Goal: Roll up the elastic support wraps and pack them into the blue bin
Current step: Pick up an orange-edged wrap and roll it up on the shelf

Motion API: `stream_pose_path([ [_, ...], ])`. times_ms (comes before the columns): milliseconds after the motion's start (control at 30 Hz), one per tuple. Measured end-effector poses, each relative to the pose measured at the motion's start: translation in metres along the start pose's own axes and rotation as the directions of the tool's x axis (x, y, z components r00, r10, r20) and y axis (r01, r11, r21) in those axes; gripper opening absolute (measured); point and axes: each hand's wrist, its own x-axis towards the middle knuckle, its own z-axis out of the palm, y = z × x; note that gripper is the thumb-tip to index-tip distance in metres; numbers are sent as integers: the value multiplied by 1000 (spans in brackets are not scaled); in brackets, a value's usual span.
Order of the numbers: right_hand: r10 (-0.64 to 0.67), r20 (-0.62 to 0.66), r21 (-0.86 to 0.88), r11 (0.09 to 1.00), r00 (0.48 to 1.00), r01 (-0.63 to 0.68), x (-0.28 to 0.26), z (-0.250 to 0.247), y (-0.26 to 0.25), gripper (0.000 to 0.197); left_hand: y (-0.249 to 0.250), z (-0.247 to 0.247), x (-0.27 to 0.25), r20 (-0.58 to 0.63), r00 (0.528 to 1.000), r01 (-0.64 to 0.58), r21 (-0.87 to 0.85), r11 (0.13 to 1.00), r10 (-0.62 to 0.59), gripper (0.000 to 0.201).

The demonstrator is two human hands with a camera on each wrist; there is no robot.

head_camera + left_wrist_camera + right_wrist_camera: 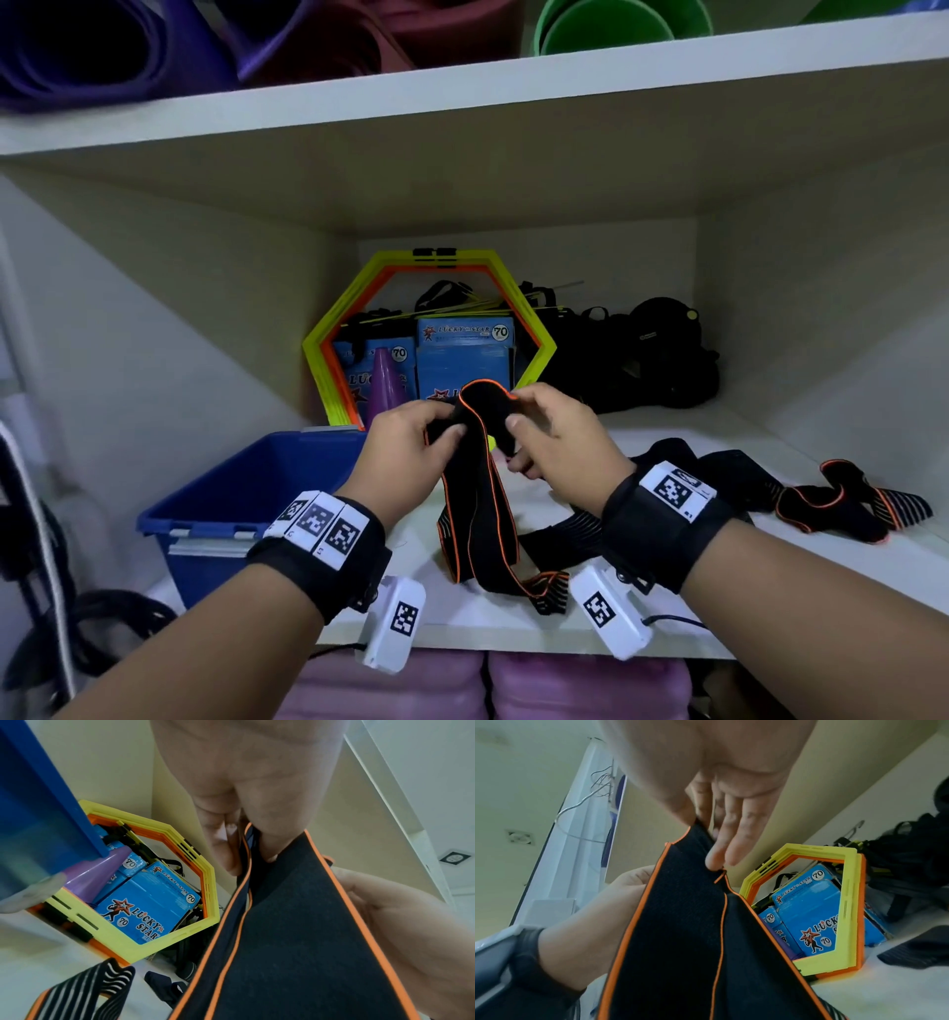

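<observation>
Your left hand and right hand both pinch the top end of a black wrap with orange edging, held up above the shelf, just right of the blue bin. The left thumb and fingers are clamped on one side of the folded end; the right thumb presses the front while its fingers lie together behind the cloth. The fold itself is bunched between your hands, so how far it is rolled is hard to tell. The rest of the wrap hangs down, its striped tail touching the shelf right of the bin. Your right wrist hides part of a second wrap lying further right of the bin, and a third wrap lies beyond that. The bin's inside is mostly out of view. Behind the bin stand a yellow hexagon frame, blue boxes and a purple cone, partly covered by your hands
</observation>
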Motion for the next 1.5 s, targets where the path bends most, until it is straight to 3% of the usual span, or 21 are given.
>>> stream_pose_path([
  [100,47,-153,27,999,987,-44,3,0,0,14,2,-1,-6,71,994,83,-66,994,-78,13],
  [200,16,-220,-22,1000,975,-21,5,-1,-2,16,6,0,-11,133,984,126,-74,989,-115,12],
  [367,-161,-141,-249,961,977,122,6,2,-3,19,18,-5,-12,169,970,209,-224,952,-173,18],
  [467,-173,-121,-312,941,977,128,3,9,-8,14,29,-6,-15,194,971,193,-311,931,-137,20],
  [633,-142,-208,-226,970,968,94,1,16,-12,9,34,-2,-22,178,974,194,-332,923,-140,6],
  [800,-127,-252,-181,980,959,82,0,19,-7,26,35,-3,-27,129,970,243,-456,856,-206,35],
  [900,13,-316,-67,997,949,-36,-4,22,0,33,31,-3,-27,120,968,250,-500,829,-220,43],
  [1000,101,-228,80,993,968,-84,-11,34,2,27,33,-2,-27,158,965,259,-468,845,-208,48],
  [1100,107,-173,75,993,979,-95,-16,44,0,28,46,-1,-31,202,962,256,-442,860,-182,47],
  [1233,46,-115,84,996,992,-36,-17,39,-5,28,55,3,-33,135,979,197,-443,875,-152,32],
  [1333,0,-49,161,987,999,8,-14,31,-13,28,54,3,-28,48,979,197,-468,862,-197,27],
  [1500,43,-113,274,962,993,-10,-5,23,-26,15,51,4,-15,-109,957,192,-461,866,-270,23],
])
